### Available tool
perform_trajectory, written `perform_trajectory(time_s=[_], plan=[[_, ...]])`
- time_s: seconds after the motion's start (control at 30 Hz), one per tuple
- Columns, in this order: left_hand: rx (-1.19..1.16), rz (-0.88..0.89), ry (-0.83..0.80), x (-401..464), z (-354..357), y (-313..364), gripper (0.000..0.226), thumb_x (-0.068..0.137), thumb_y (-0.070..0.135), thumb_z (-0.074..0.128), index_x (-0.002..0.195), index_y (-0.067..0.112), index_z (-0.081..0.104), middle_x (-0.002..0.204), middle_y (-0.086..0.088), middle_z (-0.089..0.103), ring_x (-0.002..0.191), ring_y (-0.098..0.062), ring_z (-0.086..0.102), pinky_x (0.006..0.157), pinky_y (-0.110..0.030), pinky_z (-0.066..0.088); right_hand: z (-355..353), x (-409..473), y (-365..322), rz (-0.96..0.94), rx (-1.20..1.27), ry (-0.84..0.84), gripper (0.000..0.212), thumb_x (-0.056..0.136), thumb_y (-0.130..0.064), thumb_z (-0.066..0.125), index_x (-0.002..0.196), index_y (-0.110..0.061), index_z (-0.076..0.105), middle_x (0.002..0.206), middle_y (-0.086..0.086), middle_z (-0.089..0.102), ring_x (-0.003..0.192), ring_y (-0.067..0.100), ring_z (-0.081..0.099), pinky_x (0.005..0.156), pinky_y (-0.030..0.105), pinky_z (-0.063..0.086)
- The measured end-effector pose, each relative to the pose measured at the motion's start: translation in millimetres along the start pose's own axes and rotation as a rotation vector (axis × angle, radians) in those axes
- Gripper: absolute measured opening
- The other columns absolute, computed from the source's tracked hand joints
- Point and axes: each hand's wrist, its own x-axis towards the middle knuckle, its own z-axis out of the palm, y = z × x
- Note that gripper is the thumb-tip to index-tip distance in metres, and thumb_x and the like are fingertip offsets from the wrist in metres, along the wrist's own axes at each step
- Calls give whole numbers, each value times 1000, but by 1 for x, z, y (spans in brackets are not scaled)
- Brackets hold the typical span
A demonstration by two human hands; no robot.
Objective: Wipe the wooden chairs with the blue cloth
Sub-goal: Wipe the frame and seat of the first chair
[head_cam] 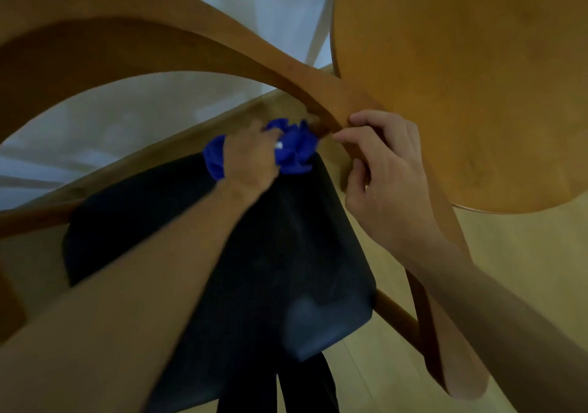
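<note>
Against chair back [197,46]: left hand [251,154] grips blue cloth [296,151].

Two hands at the curved back of a wooden chair

The left hand [251,154] grips a bunched blue cloth [296,148] against the curved wooden backrest [178,46], above the dark seat [286,253]. At three o'clock of the cloth, the right hand [385,177] curls its fingers [366,119] round the rail. A round wooden panel [477,78] fills the two o'clock corner.
</note>
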Motion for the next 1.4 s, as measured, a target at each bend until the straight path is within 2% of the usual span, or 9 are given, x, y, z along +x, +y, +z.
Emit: perform_trajectory(time_s=[0.17, 0.53, 0.63, 0.77, 0.87, 0.97, 1.07, 1.17, 1.4], plan=[[-17, -77, 83, -29, 22, 32, 32, 88, 20, 59, 119, 25, 61, 122, -5, 57, 105, -27, 57, 89, -44, 41, 0, 0, 4, -4, 0, -11, 31, 83, 2, 62, 107, -18, 70, 133, 5, 50, 126, 20, 40, 107, 30, 34], [-174, 146, -197, -183, 67, 102, 49, 69, 32, 79, 116, 30, 64, 128, -8, 57, 107, -25, 59, 91, -45, 47, 1, -2, 5, -26, -20, -16, 23, 84, -1, 61, 95, -17, 73, 134, 7, 51, 126, 24, 41, 107, 32, 34], [-186, 198, -273, -167, 55, 91, 50, 80, 30, 69, 127, 33, 52, 140, -7, 41, 118, -29, 46, 98, -48, 38, 0, -2, 4, -18, -16, -23, 24, 84, 1, 63, 96, -17, 73, 134, 6, 50, 127, 23, 41, 108, 33, 35], [-158, 50, -166, -88, 13, 63, 53, 73, 30, 72, 122, 34, 53, 119, -4, 45, 103, -26, 49, 86, -45, 45, -1, -1, 3, -2, 24, -37, 21, 84, -1, 64, 95, -18, 71, 135, 5, 49, 128, 23, 40, 105, 44, 40], [-369, -115, -223, -13, -17, 33, 29, 76, 27, 69, 103, 25, 60, 102, -1, 56, 93, -22, 59, 80, -41, 51, -1, 0, 3, -11, 40, -28, 15, 85, -5, 64, 92, -18, 70, 133, 5, 50, 127, 22, 41, 106, 42, 40], [-208, -85, -235, 29, -39, 21, 14, 78, 22, 67, 89, 19, 59, 94, -2, 61, 91, -23, 62, 68, -34, 46, -2, 0, 6, -14, 52, -27, 14, 86, -6, 65, 90, -19, 69, 133, 4, 50, 128, 20, 41, 106, 39, 39], [-63, -41, -47, 43, -44, 13, 17, 83, 13, 64, 75, 16, 50, 88, -5, 52, 96, -28, 58, 83, -39, 45, -1, 0, 9, -23, 62, -25, 14, 86, -5, 66, 89, -18, 69, 133, 4, 51, 128, 20, 41, 105, 40, 39], [-200, -66, 110, 56, -41, 6, 8, 89, 9, 60, 82, 8, 56, 82, -4, 56, 73, -6, 54, 72, -10, 38, -1, 1, 11, -25, 71, -15, 13, 86, -6, 65, 90, -18, 69, 133, 4, 52, 127, 19, 42, 104, 41, 39], [-255, -70, 2, 25, 3, 35, 27, 78, 21, 65, 102, 16, 53, 95, -3, 62, 94, -27, 56, 69, -39, 43, 2, 2, 10, -28, 73, 19, 10, 86, -6, 64, 87, -15, 69, 128, 5, 55, 122, 20, 46, 97, 42, 43]])
